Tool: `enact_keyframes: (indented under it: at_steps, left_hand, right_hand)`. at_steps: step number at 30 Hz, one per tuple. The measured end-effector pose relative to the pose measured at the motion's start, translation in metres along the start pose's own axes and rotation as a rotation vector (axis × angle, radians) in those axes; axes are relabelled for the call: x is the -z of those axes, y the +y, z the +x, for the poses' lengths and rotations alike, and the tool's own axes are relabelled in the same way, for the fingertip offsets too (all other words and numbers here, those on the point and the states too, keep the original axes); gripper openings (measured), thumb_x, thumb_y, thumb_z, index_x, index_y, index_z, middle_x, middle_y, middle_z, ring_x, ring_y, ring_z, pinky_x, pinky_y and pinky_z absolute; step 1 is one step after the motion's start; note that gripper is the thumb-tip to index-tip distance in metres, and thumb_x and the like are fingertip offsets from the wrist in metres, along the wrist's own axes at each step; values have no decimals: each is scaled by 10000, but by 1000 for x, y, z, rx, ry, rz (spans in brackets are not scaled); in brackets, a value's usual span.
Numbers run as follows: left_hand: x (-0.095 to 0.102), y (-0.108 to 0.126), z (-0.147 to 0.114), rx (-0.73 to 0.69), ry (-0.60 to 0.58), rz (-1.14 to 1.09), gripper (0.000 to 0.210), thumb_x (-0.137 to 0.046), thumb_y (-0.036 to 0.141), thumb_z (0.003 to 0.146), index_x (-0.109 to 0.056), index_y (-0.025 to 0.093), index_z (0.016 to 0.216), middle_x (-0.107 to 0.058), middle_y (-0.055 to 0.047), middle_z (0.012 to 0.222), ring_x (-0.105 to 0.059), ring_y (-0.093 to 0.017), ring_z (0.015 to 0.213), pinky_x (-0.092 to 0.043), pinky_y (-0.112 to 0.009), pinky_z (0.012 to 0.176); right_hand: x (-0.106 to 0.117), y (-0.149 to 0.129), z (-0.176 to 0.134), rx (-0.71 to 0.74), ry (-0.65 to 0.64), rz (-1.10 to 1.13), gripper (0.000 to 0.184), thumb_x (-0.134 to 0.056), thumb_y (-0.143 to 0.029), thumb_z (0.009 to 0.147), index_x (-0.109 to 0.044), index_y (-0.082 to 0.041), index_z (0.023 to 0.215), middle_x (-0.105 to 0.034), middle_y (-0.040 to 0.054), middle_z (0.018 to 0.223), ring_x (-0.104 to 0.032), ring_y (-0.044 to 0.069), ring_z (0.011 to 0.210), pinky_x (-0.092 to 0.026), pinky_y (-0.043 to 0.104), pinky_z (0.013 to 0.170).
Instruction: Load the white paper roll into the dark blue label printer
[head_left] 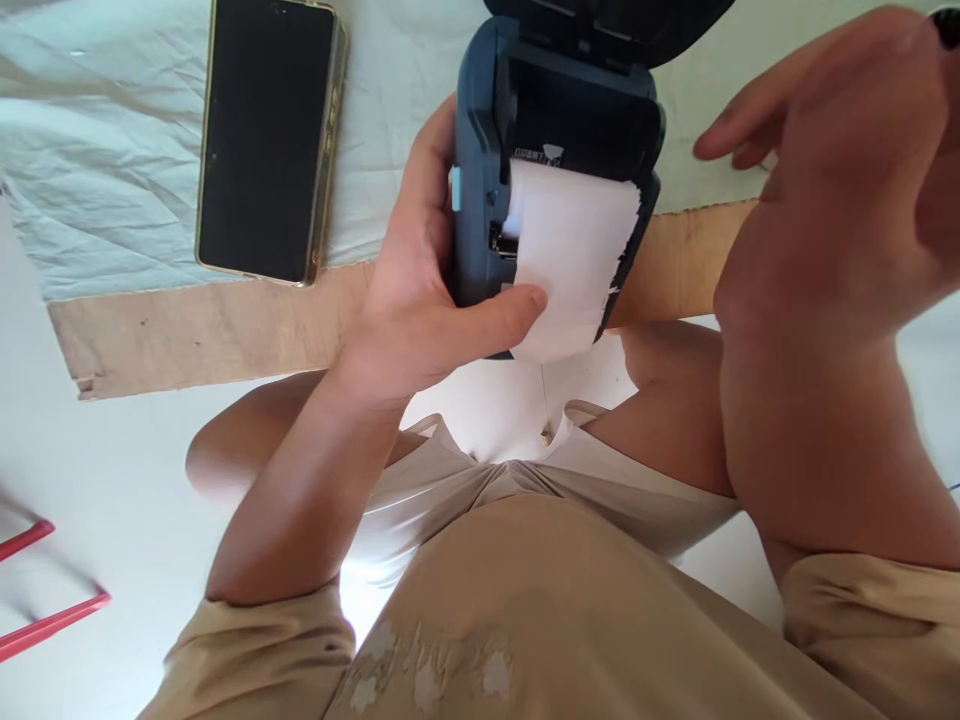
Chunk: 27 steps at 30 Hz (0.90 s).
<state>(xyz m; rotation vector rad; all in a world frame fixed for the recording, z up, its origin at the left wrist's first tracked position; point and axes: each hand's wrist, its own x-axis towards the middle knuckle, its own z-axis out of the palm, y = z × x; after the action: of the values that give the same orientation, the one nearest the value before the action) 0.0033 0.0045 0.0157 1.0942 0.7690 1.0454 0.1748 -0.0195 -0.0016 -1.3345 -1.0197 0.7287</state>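
Presently, the dark blue printer [480, 150] sits at top centre of the frame, long axis running up and down, lid open, white paper strip [574, 255] with a torn edge trailing toward the bottom. Left hand [427, 300] grips its side, thumb on the paper. Right hand [825, 190], upper right, hovers with fingers loosely spread, holding nothing. A phone [262, 140] lies upper left.

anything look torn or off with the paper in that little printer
Yes. The white paper hanging from the open dark blue printer has a ragged, torn right edge rather than a clean cut. The left hand grips the printer, thumb pressing the paper; the right hand hovers apart.
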Motion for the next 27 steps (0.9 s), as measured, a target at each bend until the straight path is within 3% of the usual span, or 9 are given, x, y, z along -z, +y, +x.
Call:
enact_keyframes:
  at_steps: [2,4,6,8,11,15,18,24,27]
  left_hand:
    - [0,0,0,-13,-16,-1,861,-557,858,937,-547,295,1588,-729,-86,1181,-667,-233,1509,-648,-379,1276]
    - [-1,0,-1,-24,-26,0,858,-570,853,935,-547,295,1586,-725,-83,1181,-668,-229,1506,-649,-377,1277]
    - [-2,0,-1,-38,-32,2,855,-581,848,934,-547,296,1585,-721,-80,1183,-667,-225,1505,-650,-375,1281]
    - [-2,-1,-1,-58,-35,7,853,-591,844,933,-545,298,1586,-717,-77,1187,-666,-220,1505,-650,-373,1284]
    - [-3,-3,-2,-92,-37,18,849,-604,838,931,-541,302,1587,-712,-72,1192,-665,-213,1504,-652,-369,1288]
    - [-5,-7,-6,-137,-46,30,846,-625,827,928,-536,306,1589,-704,-66,1203,-663,-205,1506,-653,-366,1294]
    - [-6,-10,-9,-155,-63,24,842,-648,811,925,-534,306,1589,-700,-61,1210,-661,-201,1510,-656,-362,1298]
    - [12,-10,-17,-80,-108,-6,795,-723,712,934,-519,308,1588,-700,-46,1259,-663,-193,1526,-667,-337,1285]
    - [28,-7,-23,48,-163,-35,771,-826,552,914,-509,284,1563,-678,-47,1371,-682,-194,1509,-694,-270,1168]
  right_hand:
    - [-9,3,-1,-28,19,-19,950,-766,-875,585,-457,-28,885,-362,-1,699,-445,-108,621,-371,93,624]
    - [-10,6,1,-13,18,-53,999,-655,-907,689,-545,-63,1212,-396,-28,746,-439,-115,606,-377,101,611]
    - [-3,7,5,97,-92,-150,818,-575,-781,863,-579,-102,1319,-564,-42,986,-479,-187,762,-332,7,653]
    - [9,10,9,346,-330,-256,536,-522,-532,1012,-602,-95,1311,-585,-45,1281,-461,-209,1000,-313,-90,749]
    - [22,15,10,640,-556,-350,366,-478,-271,1043,-620,-74,1316,-549,5,1328,-379,-188,1109,-345,-133,840]
    - [21,14,3,504,-533,-408,401,-553,-353,1036,-708,-59,1261,-481,88,1377,-390,-191,1121,-344,-130,843]
    - [17,6,-3,360,-544,-379,487,-560,-435,1033,-685,-90,1353,-429,81,1422,-391,-175,1194,-342,-151,818]
    - [16,6,-1,185,-688,-256,858,-551,-566,1005,-359,-99,1699,-266,-1,1676,-389,-165,1343,-388,-170,915]
    - [14,11,0,106,-815,-95,941,-478,-587,1055,-94,-68,1739,-345,77,1656,-438,-207,1085,-391,-89,758]
